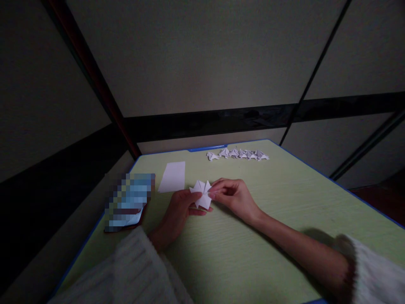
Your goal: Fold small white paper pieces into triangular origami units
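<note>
Between my two hands is a small folded white paper (202, 200) with several pointed flaps and creases meeting at its middle. My left hand (180, 209) grips its left side, thumb on top and fingers underneath. My right hand (236, 196) pinches the right edge of the same paper between thumb and fingertips. The paper is held low over the green tabletop (278, 253); I cannot tell whether it touches the surface.
Several folded paper figures (242, 154) stand in a row near the far edge. A flat white sheet (172, 176) lies left of the hands. Beside it is a tablet-like device (129, 200) with a pixelated screen. Cabinet panels (202, 55) rise behind the table.
</note>
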{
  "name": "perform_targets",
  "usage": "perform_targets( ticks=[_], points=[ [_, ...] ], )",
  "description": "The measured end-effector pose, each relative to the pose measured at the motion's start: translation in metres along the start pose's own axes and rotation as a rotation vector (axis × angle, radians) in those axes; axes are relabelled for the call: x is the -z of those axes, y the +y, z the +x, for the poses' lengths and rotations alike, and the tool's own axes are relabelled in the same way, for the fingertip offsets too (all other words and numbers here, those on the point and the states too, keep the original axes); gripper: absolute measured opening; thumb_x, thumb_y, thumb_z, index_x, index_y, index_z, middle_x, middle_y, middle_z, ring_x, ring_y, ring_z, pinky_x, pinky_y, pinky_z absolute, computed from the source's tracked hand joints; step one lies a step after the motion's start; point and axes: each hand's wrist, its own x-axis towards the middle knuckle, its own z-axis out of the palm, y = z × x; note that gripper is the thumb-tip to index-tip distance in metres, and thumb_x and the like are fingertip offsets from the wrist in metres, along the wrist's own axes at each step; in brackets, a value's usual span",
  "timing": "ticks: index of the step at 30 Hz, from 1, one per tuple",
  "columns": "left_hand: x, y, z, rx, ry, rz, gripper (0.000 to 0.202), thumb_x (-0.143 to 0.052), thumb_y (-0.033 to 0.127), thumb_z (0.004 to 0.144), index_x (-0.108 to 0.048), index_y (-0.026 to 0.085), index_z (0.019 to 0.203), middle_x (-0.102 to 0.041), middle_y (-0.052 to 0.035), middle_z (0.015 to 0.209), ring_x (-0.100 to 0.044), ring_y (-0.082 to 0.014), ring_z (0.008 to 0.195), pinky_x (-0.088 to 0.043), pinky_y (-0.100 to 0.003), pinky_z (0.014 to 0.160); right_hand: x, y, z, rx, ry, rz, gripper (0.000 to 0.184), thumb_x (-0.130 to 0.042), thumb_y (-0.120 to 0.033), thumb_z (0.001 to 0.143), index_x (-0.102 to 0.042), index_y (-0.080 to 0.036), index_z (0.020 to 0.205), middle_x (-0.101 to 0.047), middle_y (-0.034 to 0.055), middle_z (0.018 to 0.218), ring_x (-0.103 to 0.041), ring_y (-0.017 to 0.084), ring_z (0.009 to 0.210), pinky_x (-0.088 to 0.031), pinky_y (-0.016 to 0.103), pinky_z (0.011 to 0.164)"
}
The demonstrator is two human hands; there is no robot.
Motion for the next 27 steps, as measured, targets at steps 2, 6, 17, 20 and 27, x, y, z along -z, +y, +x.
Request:
perform_targets(
  ticks=[2, 6, 17, 20, 27],
  points=[
    [0.0008, -0.0003, 0.0001, -0.008, -0.02, 0.041, 0.017, -0.058, 0.024, 0.062, -0.062, 0.01, 0.071, -0.065, -0.0027, 0.058, -0.059, -0.0129, 0.048, -0.045, -0.02, 0.045, 0.0008, -0.0002, 0.0001, -0.008, -0.01, -0.001, 0.009, -0.068, -0.015, 0.051, -0.062, -0.013, 0.057, -0.058, -0.0004, 0.064, -0.052, 0.006, 0.054, -0.042, 0.019, 0.051],
    [0.002, -0.0014, -0.0004, -0.035, -0.023, 0.128, 0.017, -0.059, 0.023, 0.064, -0.062, 0.01, 0.075, -0.066, -0.0028, 0.063, -0.06, -0.0121, 0.053, -0.044, -0.018, 0.047, 0.0023, -0.0005, 0.0001, -0.015, -0.019, -0.026, 0.01, -0.067, -0.015, 0.052, -0.062, -0.013, 0.06, -0.058, -0.0008, 0.062, -0.051, 0.006, 0.053, -0.041, 0.02, 0.05],
    [0.0007, -0.0006, -0.0007, -0.028, 0.008, 0.139, 0.016, -0.061, 0.024, 0.061, -0.061, 0.009, 0.066, -0.064, -0.0018, 0.057, -0.059, -0.0122, 0.051, -0.046, -0.02, 0.05, 0.0013, -0.0011, -0.0014, 0.079, -0.05, -0.062, 0.005, -0.066, -0.017, 0.056, -0.064, -0.015, 0.061, -0.056, 0.0013, 0.07, -0.052, 0.007, 0.056, -0.043, 0.021, 0.052],
    [-0.0002, -0.0009, -0.001, -0.022, 0.026, 0.107, 0.013, -0.061, 0.022, 0.06, -0.061, 0.01, 0.065, -0.063, -0.001, 0.057, -0.059, -0.012, 0.051, -0.046, -0.021, 0.05, 0.0025, -0.001, -0.0024, 0.112, -0.069, -0.12, 0.003, -0.064, -0.017, 0.059, -0.065, -0.016, 0.062, -0.055, 0.0024, 0.073, -0.052, 0.007, 0.058, -0.044, 0.022, 0.053],
    [-0.0012, 0.0, -0.0008, 0.046, 0.041, -0.028, 0.006, -0.06, 0.019, 0.057, -0.06, 0.014, 0.06, -0.063, -0.0005, 0.057, -0.057, -0.0108, 0.048, -0.046, -0.021, 0.05, 0.0097, -0.0057, -0.0022, 0.27, -0.188, -0.313, 0.009, -0.058, -0.016, 0.067, -0.066, -0.018, 0.068, -0.052, 0.0047, 0.089, -0.054, 0.01, 0.068, -0.044, 0.028, 0.067]
  ],
)
